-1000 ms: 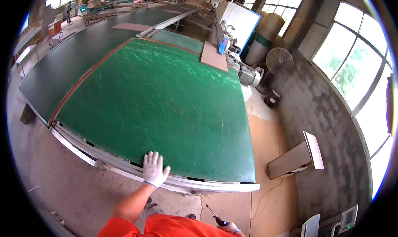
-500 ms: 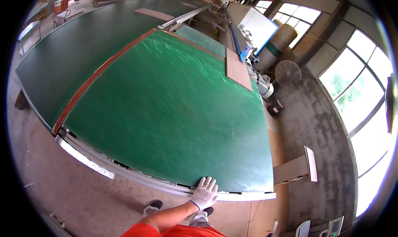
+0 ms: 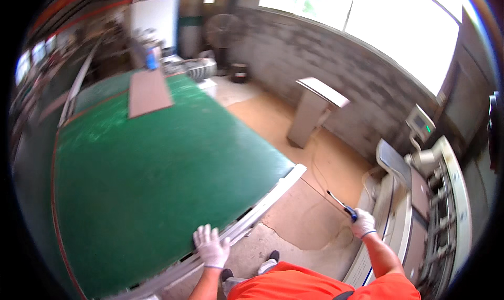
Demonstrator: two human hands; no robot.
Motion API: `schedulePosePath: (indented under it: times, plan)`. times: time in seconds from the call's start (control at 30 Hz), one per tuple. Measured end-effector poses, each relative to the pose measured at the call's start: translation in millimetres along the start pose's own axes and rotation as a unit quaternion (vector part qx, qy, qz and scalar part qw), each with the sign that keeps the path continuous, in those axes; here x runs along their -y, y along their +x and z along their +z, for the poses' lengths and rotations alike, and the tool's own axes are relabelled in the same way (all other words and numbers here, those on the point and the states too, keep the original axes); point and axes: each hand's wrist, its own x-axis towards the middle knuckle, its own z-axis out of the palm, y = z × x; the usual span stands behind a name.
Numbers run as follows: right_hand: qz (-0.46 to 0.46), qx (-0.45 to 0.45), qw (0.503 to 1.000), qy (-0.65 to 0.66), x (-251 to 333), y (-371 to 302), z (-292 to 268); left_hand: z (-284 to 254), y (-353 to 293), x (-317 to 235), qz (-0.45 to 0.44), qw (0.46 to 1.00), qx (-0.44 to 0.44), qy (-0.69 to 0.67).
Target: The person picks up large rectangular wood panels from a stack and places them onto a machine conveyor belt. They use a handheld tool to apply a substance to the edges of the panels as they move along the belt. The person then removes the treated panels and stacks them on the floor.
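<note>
My left hand (image 3: 211,246), in a pale work glove, lies with spread fingers on the front edge of the green conveyor belt (image 3: 173,168). Out to the right, my gloved right hand (image 3: 362,224) is closed round the handle of an air blow gun (image 3: 348,211). It is blue with a thin dark nozzle that points up and to the left, over the floor. A flat brown panel (image 3: 149,94) lies at the far end of the belt.
A panel stand (image 3: 310,113) with a white-edged top is near the wall. At right is a long machine (image 3: 446,195) with brown panels and a control screen (image 3: 420,122). A fan (image 3: 223,31), a dark bucket (image 3: 239,73) and a motor (image 3: 201,69) are farther back.
The view has swung to the right, so the belt now sits at left. My right hand has come into view with the blow gun. My left hand stays on the belt's edge.
</note>
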Motion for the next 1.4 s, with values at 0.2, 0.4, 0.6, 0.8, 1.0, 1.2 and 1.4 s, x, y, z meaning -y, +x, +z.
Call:
schedulePosePath:
  times: [0.2, 0.4, 0.6, 0.8, 1.0, 1.2, 1.4]
  plan:
    - [0.445, 0.046, 0.762, 0.468, -98, -93, 84, 64, 1, -70, 0.205, 0.973, -0.009, -0.109]
    - [0.600, -0.141, 0.643, 0.455, -217, -146, 89, 179, 9, -249, 0.196, 0.847, 0.381, -0.316]
    - [0.716, -0.260, 0.516, 0.392, -305, -216, 83, 266, 29, -458, 0.419, 0.720, 0.456, -0.314]
    - [0.643, -0.589, 0.220, 0.436, -316, -343, 177, 330, 16, -575, 0.535, 0.597, 0.539, -0.259]
    - [0.767, -0.313, 0.354, 0.433, -297, -257, 145, 386, 4, -644, 0.510, 0.490, 0.688, -0.166]
    - [0.713, -0.141, 0.604, 0.326, -355, -83, 87, 462, 33, -787, 0.449, 0.442, 0.758, -0.172]
    - [0.718, -0.182, 0.589, 0.324, -424, -28, 63, 567, -14, -962, 0.335, 0.451, 0.777, -0.285]
